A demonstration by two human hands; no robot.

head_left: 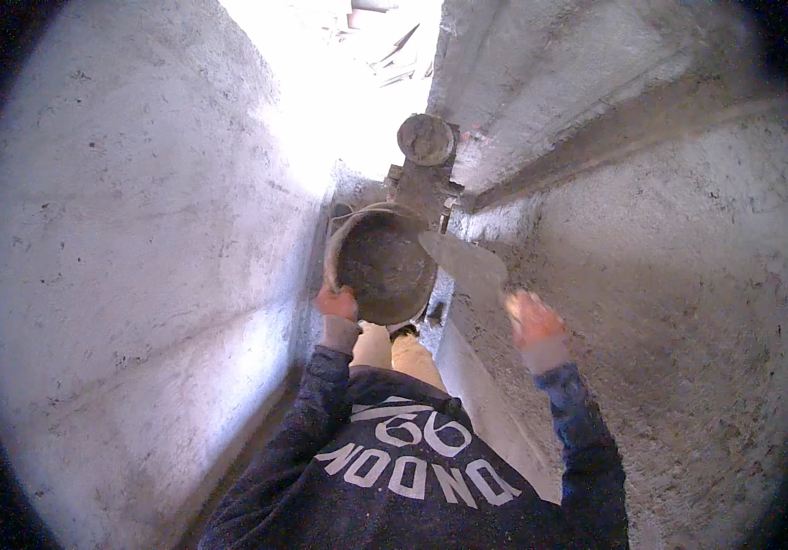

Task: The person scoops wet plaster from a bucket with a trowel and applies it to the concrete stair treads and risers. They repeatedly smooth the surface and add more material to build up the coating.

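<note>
My left hand is closed on the near left rim of a round, dark bucket crusted with grey. The bucket's inside is dark, and I cannot make out how much lies in it. On the right, my right hand grips the handle of a trowel. Its broad grey blade points left, and the tip overlaps the bucket's right rim in view. Whether the tip touches the rim cannot be told.
Pale, rough walls rise close on both sides, the left wall and the right wall. A ledge runs along the right one. Beyond the bucket a round, mud-coloured container top stands by some boards. Bright light fills the far opening.
</note>
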